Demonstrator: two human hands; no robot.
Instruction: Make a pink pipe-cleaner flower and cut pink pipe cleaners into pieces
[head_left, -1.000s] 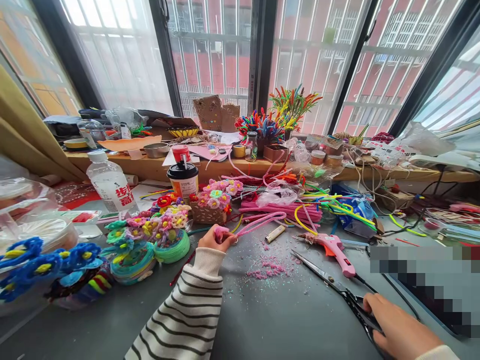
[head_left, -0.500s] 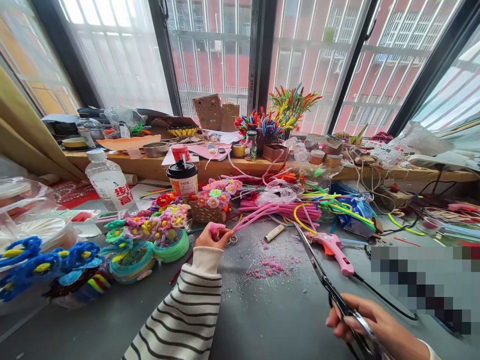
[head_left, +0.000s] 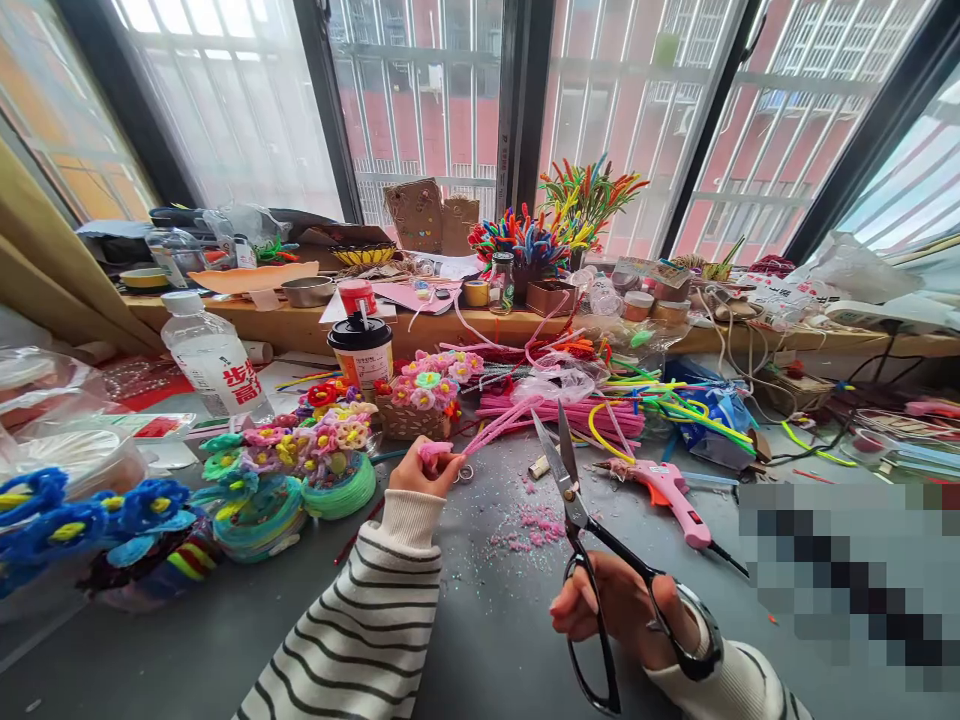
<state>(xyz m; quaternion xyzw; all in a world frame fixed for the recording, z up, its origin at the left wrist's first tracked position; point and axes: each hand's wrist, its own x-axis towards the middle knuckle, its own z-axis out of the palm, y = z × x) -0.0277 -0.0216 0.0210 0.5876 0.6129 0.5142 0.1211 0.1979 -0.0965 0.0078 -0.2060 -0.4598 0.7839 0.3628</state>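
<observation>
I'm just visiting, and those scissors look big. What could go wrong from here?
The scissors are open in the right hand, near the left hand holding pink pipe cleaners; a careless snip might nick that hand. The pink glue gun lies beside the scissors, its tip pointing toward them; if it is hot, which I can't tell, brushing it could burn. Loose pink fluff lies between the hands and might cling to a striped sleeve.
</observation>
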